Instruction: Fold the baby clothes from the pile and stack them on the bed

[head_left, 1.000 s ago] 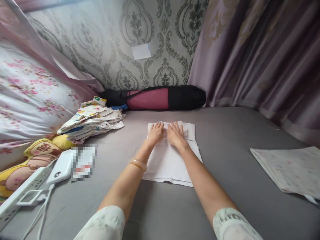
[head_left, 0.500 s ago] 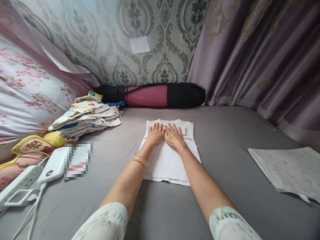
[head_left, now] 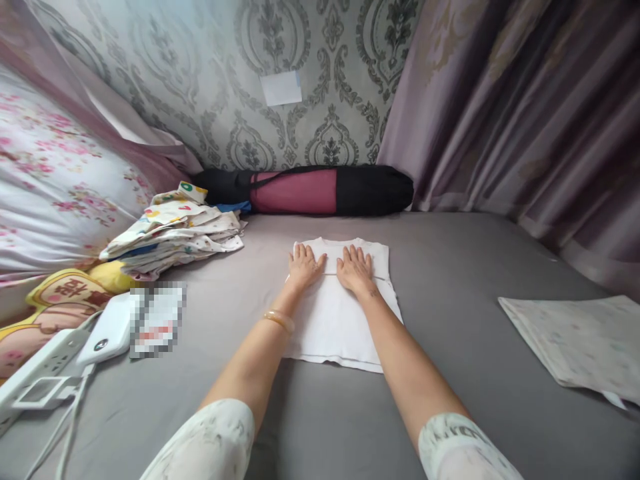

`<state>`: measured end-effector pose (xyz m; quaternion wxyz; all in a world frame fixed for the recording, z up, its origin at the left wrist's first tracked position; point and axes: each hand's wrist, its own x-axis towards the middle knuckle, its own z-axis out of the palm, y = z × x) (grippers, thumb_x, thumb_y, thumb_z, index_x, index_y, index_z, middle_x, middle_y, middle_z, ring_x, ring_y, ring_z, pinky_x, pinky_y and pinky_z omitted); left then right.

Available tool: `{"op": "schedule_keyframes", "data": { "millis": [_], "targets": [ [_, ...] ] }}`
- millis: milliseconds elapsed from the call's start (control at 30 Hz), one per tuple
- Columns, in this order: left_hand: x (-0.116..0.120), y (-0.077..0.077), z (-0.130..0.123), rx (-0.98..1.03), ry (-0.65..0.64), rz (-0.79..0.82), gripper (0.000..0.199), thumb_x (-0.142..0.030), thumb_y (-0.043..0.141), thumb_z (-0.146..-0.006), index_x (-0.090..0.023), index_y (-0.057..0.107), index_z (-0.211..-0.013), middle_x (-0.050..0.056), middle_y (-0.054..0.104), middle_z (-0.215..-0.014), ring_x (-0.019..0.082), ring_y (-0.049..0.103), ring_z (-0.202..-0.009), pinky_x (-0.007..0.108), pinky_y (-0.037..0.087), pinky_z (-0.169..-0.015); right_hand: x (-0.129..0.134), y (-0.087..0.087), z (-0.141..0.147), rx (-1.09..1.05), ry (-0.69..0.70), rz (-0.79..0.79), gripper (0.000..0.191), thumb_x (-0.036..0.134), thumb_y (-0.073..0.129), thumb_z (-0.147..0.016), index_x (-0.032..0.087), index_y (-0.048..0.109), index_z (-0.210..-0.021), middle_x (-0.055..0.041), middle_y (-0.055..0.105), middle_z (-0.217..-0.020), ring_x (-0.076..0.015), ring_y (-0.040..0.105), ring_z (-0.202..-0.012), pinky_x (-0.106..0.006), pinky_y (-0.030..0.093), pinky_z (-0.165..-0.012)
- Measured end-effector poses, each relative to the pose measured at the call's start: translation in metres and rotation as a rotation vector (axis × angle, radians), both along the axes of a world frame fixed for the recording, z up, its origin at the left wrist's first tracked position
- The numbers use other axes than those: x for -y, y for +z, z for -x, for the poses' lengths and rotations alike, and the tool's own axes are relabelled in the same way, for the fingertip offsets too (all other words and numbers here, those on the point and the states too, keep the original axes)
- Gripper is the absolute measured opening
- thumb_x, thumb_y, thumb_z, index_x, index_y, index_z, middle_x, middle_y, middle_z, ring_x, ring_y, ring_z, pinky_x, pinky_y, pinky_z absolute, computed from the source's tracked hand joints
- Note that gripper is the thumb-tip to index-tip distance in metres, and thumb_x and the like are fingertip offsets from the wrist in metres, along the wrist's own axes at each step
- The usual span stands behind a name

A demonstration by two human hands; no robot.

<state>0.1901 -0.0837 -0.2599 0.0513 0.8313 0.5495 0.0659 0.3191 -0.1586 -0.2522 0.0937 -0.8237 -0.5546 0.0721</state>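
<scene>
A white garment (head_left: 335, 327) lies flat at the centre of a grey sheet (head_left: 450, 293), its neckline pointing away from the person. The left hand (head_left: 307, 266) and right hand (head_left: 355, 269) rest palm-down on its upper part, apart from each other, fingers extended and slightly spread, gripping nothing.

The spreading-out looks complete: the body lies nearly smooth, and a crosswise edge between the hands suggests a layer already turned in across the top, likely the sleeves. Below that edge the lower body is not yet folded and lies at full length, down to a slightly uneven hem.

A pale bangle (head_left: 279, 321) circles the left forearm. Well apart to the right lies a pale printed cloth (head_left: 575, 343), apparently folded; to the left, a loose stack of patterned clothes (head_left: 183, 230) sits beyond a white power bank (head_left: 111, 329) and a power strip (head_left: 45, 353). A black-and-maroon roll bag (head_left: 295, 192) lies along the patterned wall (head_left: 210, 87), beside purple curtains (head_left: 480, 113).
</scene>
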Motion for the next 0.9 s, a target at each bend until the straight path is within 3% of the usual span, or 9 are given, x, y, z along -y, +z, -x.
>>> {"op": "schedule_keyframes", "data": {
  "millis": [133, 300, 500, 567, 700, 800, 900],
  "targets": [
    [-0.005, 0.004, 0.006, 0.007, -0.015, -0.071, 0.071, -0.055, 0.015, -0.098, -0.008, 0.043, -0.143, 0.020, 0.038, -0.153, 0.031, 0.026, -0.146, 0.052, 0.012, -0.120, 0.002, 0.004, -0.009, 0.002, -0.037, -0.059, 0.060, 0.036, 0.019, -0.101, 0.008, 0.029, -0.153, -0.0125, 0.023, -0.161, -0.0275, 0.017, -0.148, -0.048, 0.009, -0.119],
    [-0.010, -0.002, 0.009, 0.007, -0.017, 0.031, 0.079, -0.055, 0.013, -0.097, 0.002, 0.029, -0.149, 0.022, 0.025, -0.158, 0.032, 0.016, -0.149, 0.047, 0.013, -0.121, 0.002, -0.004, -0.022, 0.032, -0.152, -0.046, 0.063, 0.035, 0.023, -0.100, -0.001, 0.028, -0.151, -0.0179, 0.021, -0.160, -0.0295, 0.016, -0.148, -0.044, 0.012, -0.118],
    [-0.016, 0.006, 0.008, -0.035, -0.014, 0.139, 0.080, -0.057, 0.014, -0.097, 0.000, 0.026, -0.151, 0.021, 0.019, -0.160, 0.033, 0.012, -0.149, 0.052, 0.014, -0.120, -0.001, 0.000, -0.026, -0.020, -0.142, 0.036, 0.065, 0.037, 0.020, -0.100, -0.001, 0.024, -0.152, -0.0175, 0.017, -0.161, -0.0293, 0.013, -0.148, -0.044, 0.011, -0.119],
    [-0.020, 0.010, 0.009, -0.047, -0.032, 0.145, 0.077, -0.057, 0.016, -0.097, -0.003, 0.030, -0.150, 0.021, 0.022, -0.159, 0.033, 0.015, -0.149, 0.056, 0.013, -0.118, -0.003, 0.009, -0.028, -0.066, -0.140, 0.080, 0.066, 0.039, 0.019, -0.099, 0.001, 0.025, -0.152, -0.0172, 0.018, -0.161, -0.0292, 0.015, -0.148, -0.044, 0.014, -0.119],
    [-0.022, 0.011, 0.009, -0.034, -0.190, -0.057, 0.066, -0.051, 0.017, -0.099, -0.013, 0.033, -0.150, 0.016, 0.026, -0.159, 0.030, 0.017, -0.149, 0.056, 0.009, -0.119, -0.005, 0.024, -0.037, -0.050, -0.117, 0.050, 0.062, 0.040, 0.015, -0.100, 0.011, 0.033, -0.151, -0.0147, 0.023, -0.161, -0.0301, 0.014, -0.148, -0.053, 0.010, -0.118],
    [-0.020, 0.005, 0.009, -0.045, -0.320, -0.094, 0.065, -0.052, 0.019, -0.099, -0.016, 0.029, -0.152, 0.012, 0.027, -0.160, 0.028, 0.017, -0.149, 0.052, 0.010, -0.120, -0.002, 0.021, -0.047, 0.011, -0.002, 0.018, 0.060, 0.043, 0.018, -0.100, 0.019, 0.030, -0.154, -0.0100, 0.017, -0.163, -0.0302, 0.007, -0.149, -0.054, 0.006, -0.118],
    [-0.021, -0.002, 0.010, -0.043, -0.327, -0.021, 0.067, -0.056, 0.017, -0.099, -0.018, 0.029, -0.152, 0.012, 0.030, -0.159, 0.028, 0.022, -0.148, 0.052, 0.012, -0.119, 0.002, 0.008, -0.053, 0.016, 0.065, 0.030, 0.060, 0.046, 0.018, -0.100, 0.023, 0.029, -0.154, -0.0078, 0.017, -0.163, -0.0305, 0.011, -0.149, -0.053, 0.009, -0.118]
  ]
}}
